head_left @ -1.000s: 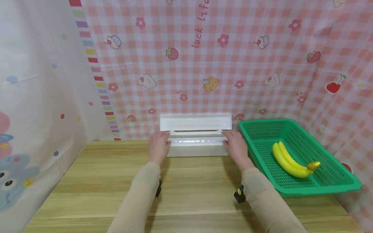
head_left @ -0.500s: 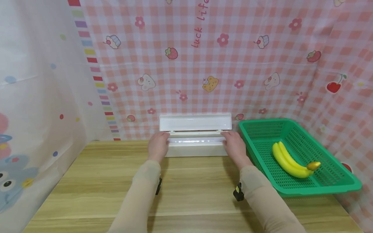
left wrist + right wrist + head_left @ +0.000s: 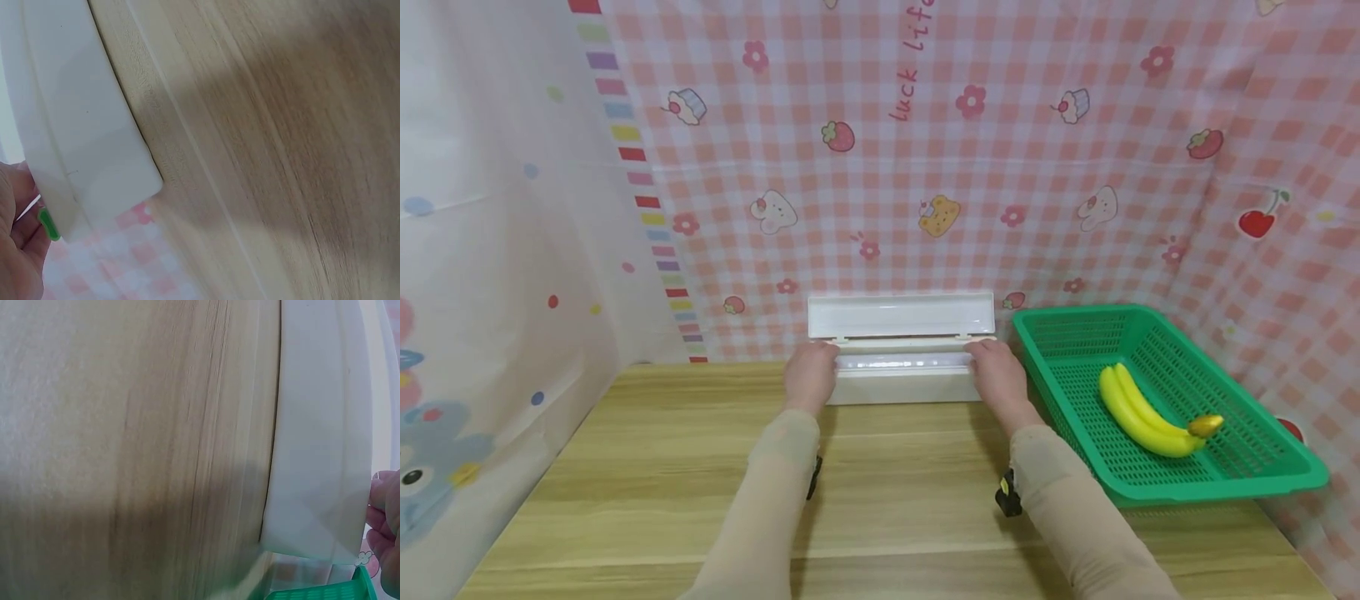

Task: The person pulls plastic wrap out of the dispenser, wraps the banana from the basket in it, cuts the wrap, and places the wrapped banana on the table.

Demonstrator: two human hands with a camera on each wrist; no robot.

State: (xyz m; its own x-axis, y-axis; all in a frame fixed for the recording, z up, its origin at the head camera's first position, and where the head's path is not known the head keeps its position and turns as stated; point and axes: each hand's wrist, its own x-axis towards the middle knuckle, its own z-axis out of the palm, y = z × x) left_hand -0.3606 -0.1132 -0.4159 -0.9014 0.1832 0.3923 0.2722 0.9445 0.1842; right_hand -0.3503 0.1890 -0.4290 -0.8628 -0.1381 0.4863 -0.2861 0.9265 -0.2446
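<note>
A long white cling film box [image 3: 904,388] stands at the back of the table with its lid [image 3: 901,317] raised. A clear, shiny roll [image 3: 902,361] lies along its inside. My left hand [image 3: 810,377] grips the left end of the box, and my right hand [image 3: 1000,377] holds the right end. In the left wrist view, a small green piece [image 3: 48,224] shows between the fingers and the box end. Curled fingers [image 3: 379,515] meet the box's upper edge in the right wrist view. Some fingertips are hidden in the head view.
A green plastic basket [image 3: 1228,483] stands to the right, with yellow bananas [image 3: 1142,417] in it. The wooden table [image 3: 895,500] stretches before the box. A pink checked cloth [image 3: 880,175] hangs directly behind.
My right hand has shifted slightly left and inward at its end of the box. The left hand barely moves. Lid, roll and basket look the same; the head view drifts slightly.
</note>
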